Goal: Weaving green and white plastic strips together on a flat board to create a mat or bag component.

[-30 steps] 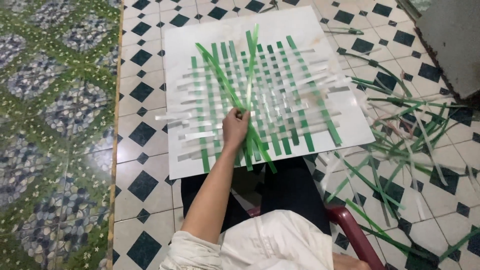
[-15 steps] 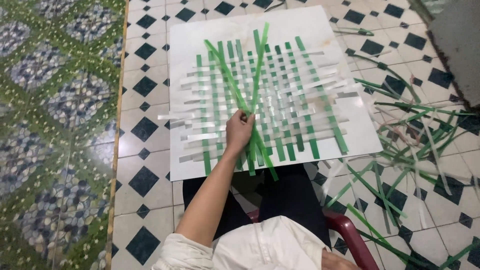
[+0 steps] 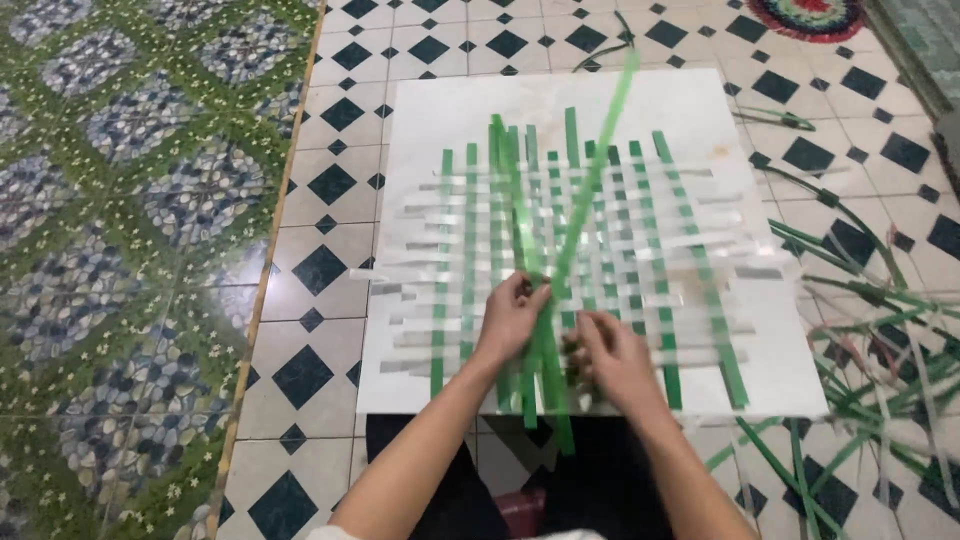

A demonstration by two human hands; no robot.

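Note:
A mat woven of green and white strips [image 3: 590,250] lies on a white square board [image 3: 640,110] on the tiled floor. My left hand [image 3: 512,318] pinches a bundle of loose green strips [image 3: 530,220] near the mat's front edge. One long green strip [image 3: 598,150] rises from that bundle toward the far right, blurred. My right hand [image 3: 608,355] is beside the left, fingers curled at the lower ends of the same green strips.
A loose heap of green and white strips [image 3: 880,320] lies on the floor to the right of the board. A green patterned floor area [image 3: 130,250] runs along the left. A round rug [image 3: 815,15] shows at the far right.
My right hand has come into view and joined the left at the green strips. The view has shifted closer, and the raised long strip has swung toward the right.

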